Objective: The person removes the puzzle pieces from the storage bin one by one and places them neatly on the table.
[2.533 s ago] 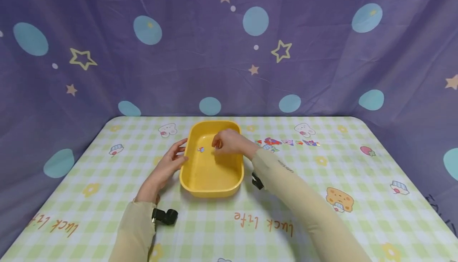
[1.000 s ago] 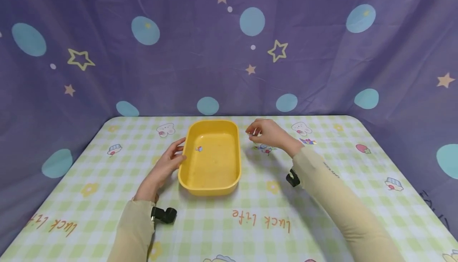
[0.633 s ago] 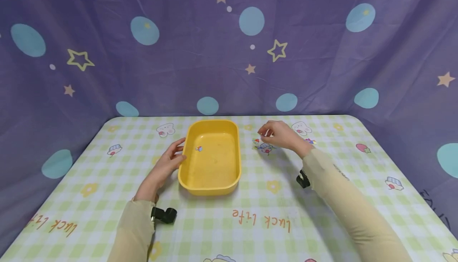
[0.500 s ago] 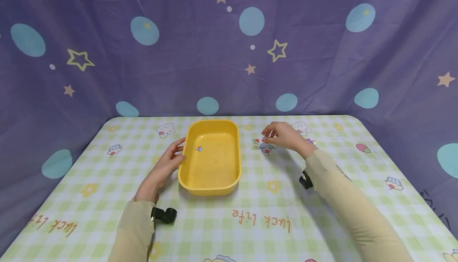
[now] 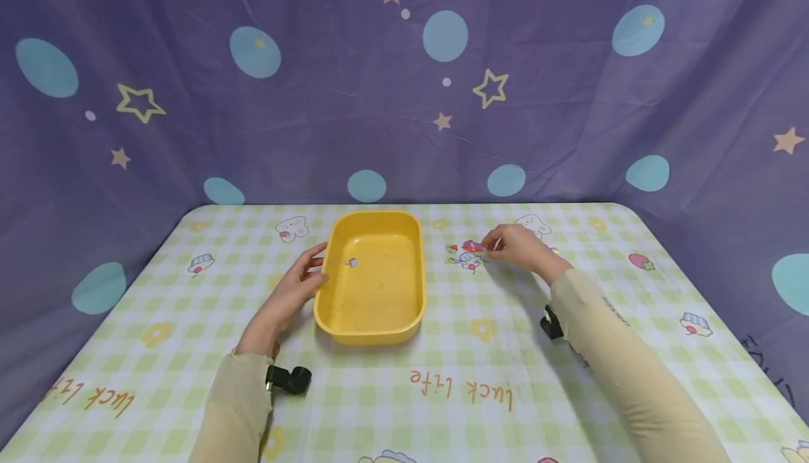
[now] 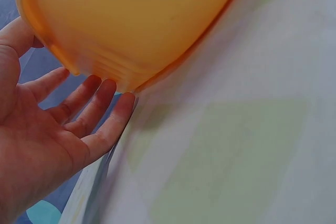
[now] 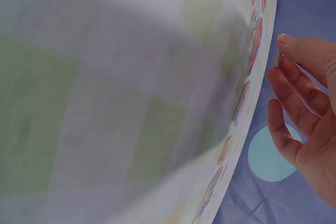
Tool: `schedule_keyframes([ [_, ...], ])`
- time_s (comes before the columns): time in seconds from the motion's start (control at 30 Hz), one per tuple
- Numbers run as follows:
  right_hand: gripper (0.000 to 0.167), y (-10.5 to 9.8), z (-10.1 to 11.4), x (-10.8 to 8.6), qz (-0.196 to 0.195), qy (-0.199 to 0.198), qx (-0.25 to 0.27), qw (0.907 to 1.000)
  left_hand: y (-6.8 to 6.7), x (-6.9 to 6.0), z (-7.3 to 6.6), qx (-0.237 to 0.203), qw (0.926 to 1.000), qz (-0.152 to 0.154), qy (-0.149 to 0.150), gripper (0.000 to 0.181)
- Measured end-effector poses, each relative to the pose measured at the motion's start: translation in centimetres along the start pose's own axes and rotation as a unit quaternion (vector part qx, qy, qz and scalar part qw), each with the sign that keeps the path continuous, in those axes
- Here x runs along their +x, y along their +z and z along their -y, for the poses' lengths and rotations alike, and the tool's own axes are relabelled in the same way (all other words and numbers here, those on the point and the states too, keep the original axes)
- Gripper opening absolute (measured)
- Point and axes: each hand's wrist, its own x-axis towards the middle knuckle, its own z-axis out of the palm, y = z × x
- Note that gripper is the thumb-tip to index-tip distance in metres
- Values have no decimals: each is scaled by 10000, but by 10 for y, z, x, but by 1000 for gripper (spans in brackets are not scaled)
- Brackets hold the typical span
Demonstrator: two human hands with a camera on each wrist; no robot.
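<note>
A yellow plastic basin (image 5: pixel 379 329) stands on the table, with a tiny colourful piece (image 5: pixel 351 262) on its floor. My left hand (image 5: pixel 293 294) rests against the basin's left side, its fingers touching the outer wall in the left wrist view. Just above a row of small, flat, colourful cut-out pieces, my right hand (image 5: pixel 521 249) is lowered. In the right wrist view, its thumb and forefinger pinch a thin flat piece (image 7: pixel 277 57), seen edge-on. A red cut-out piece (image 5: pixel 472 246) lies left of those fingertips. The hand hides part of the row.
A green-and-white checked tablecloth (image 5: pixel 392 407) with printed cartoons covers the table. Behind it hangs a purple curtain (image 5: pixel 316 133) with stars and dots. Black wrist cameras, such as the left one (image 5: pixel 291 380), sit near both sleeves.
My right hand has come out of the basin, crossed to the pieces, then moved rightward and down along the row, uncovering the red piece. My left hand has stayed at the basin.
</note>
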Motion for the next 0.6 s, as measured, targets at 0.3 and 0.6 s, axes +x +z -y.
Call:
schedule_keyframes([
  [0.3,20,1,-11,-6,155,5,-241,9996,0,1,1,37,10000,2,-36,64],
  [0.6,17,4,-18,-6,321,14,-234,9992,1,0,0,27,10000,-6,-52,64],
])
